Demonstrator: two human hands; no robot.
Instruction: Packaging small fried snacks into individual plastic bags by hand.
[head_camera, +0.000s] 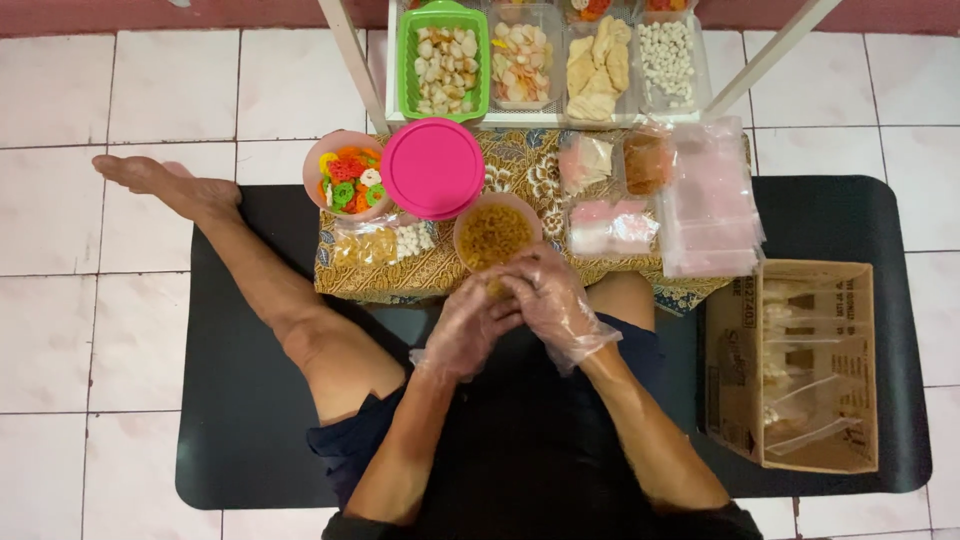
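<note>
Both gloved hands meet just below centre frame: the left hand (462, 335) and right hand (552, 300), in thin clear plastic gloves, close together on a small packet of yellow snack (497, 289), mostly hidden between the fingers. Just above sits the round pink bowl of yellow curled crackers (494, 234). Keeping the packet beside that bowl, mouth upward, would likely limit spills.
</note>
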